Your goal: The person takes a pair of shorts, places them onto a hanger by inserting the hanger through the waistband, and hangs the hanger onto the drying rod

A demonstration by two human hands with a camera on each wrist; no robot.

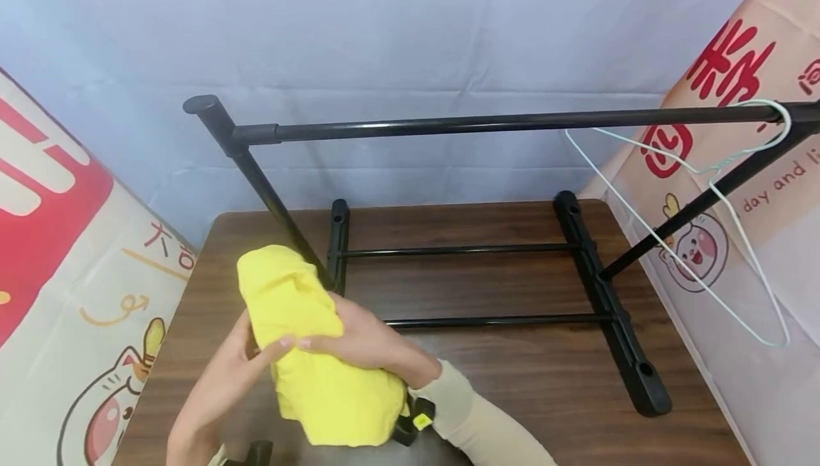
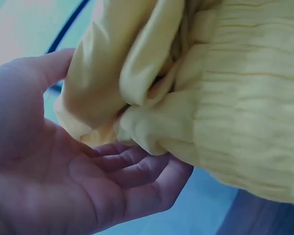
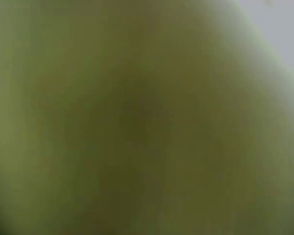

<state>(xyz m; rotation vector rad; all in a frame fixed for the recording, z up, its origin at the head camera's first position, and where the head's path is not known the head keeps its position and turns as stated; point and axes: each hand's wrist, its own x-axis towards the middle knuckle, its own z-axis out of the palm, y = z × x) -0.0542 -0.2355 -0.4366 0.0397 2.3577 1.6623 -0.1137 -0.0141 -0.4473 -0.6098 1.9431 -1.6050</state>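
A bundled yellow garment (image 1: pixel 307 352) is held up in front of the rack, at the left of the head view. My left hand (image 1: pixel 221 373) grips its left side, thumb on the near face and fingers behind. From the right, my right hand (image 1: pixel 365 334) holds it with the thumb across the front; its other fingers are hidden behind the cloth. The left wrist view shows a gathered, elastic-looking band on the yellow cloth (image 2: pixel 250 98) and loose folds, with the left fingers (image 2: pixel 142 178) curled under them. Blurred yellow cloth (image 3: pixel 137 122) fills most of the right wrist view.
A black metal rack stands on the brown wooden table (image 1: pixel 512 380), its top bar (image 1: pixel 448 124) running across behind the hands. A pale wire hanger (image 1: pixel 711 167) hangs at the bar's right end. Printed sheets (image 1: pixel 51 252) flank the table, and a plain pale cloth (image 1: pixel 384 32) hangs behind.
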